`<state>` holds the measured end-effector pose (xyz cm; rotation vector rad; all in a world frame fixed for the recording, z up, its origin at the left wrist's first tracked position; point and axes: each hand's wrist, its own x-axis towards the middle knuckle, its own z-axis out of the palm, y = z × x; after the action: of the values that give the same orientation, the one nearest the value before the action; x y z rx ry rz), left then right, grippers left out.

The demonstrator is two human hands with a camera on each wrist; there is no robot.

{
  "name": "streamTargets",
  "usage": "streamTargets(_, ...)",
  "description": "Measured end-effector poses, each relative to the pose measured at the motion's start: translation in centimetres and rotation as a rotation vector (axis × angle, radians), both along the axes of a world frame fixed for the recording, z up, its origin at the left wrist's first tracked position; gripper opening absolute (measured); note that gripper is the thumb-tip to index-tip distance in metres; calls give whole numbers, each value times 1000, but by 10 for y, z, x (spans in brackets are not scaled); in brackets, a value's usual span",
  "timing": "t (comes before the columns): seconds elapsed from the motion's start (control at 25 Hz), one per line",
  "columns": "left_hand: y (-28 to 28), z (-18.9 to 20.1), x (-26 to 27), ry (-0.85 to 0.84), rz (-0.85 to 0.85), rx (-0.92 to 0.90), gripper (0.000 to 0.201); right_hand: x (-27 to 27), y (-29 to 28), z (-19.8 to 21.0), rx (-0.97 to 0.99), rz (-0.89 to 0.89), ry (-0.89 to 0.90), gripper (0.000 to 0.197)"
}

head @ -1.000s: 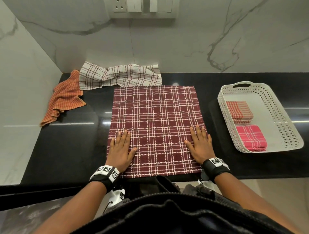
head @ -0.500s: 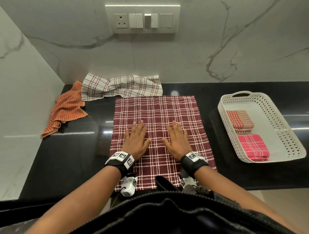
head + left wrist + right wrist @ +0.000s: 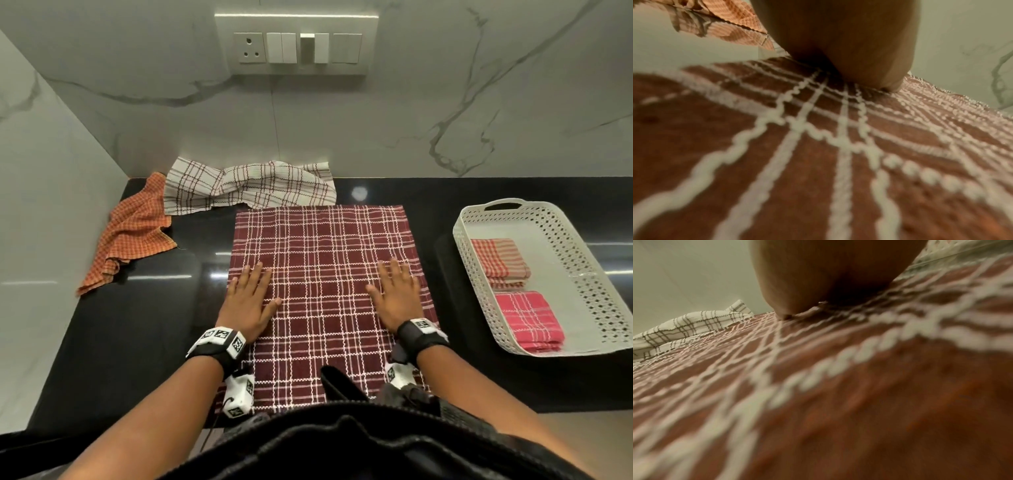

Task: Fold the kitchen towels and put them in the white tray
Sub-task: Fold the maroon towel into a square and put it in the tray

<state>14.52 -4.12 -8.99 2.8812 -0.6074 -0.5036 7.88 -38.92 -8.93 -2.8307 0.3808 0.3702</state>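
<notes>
A maroon checked towel (image 3: 325, 260) lies spread flat on the black counter, its near edge hanging over the front. My left hand (image 3: 248, 301) presses flat on its left side, fingers straight. My right hand (image 3: 397, 294) presses flat on its right side in the same way. Both wrist views show only a palm on the maroon towel (image 3: 818, 162) (image 3: 838, 402). A white checked towel (image 3: 250, 186) lies crumpled at the back. An orange towel (image 3: 128, 233) lies crumpled at the back left. The white perforated tray (image 3: 582, 260) stands at the right, holding a folded red-beige towel (image 3: 500, 262) and a folded pink towel (image 3: 527, 320).
The black counter (image 3: 137, 342) ends in a marble wall at the back and the left. A switch panel (image 3: 296, 44) is on the back wall. Bare counter shows between the maroon towel and the tray.
Both hands slid from the towel's sides to its middle, then apart again to its left and right sides. The towel stays flat.
</notes>
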Motion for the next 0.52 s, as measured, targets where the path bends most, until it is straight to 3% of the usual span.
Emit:
streamTargets(0.12, 2, 2, 1, 20, 0, 0, 85, -4, -32, 2, -3, -148, 35, 74)
streamTargets(0.28, -11, 11, 8, 42, 9, -23, 82, 15, -15, 16, 31, -227, 25, 80)
streamTargets(0.36, -28, 19, 18, 32, -14, -27, 78, 35, 12, 24, 49, -147, -27, 80)
streamTargets(0.52, -80, 28, 36, 38, -111, -35, 69, 66, 89, 28, 124, 198, -37, 72)
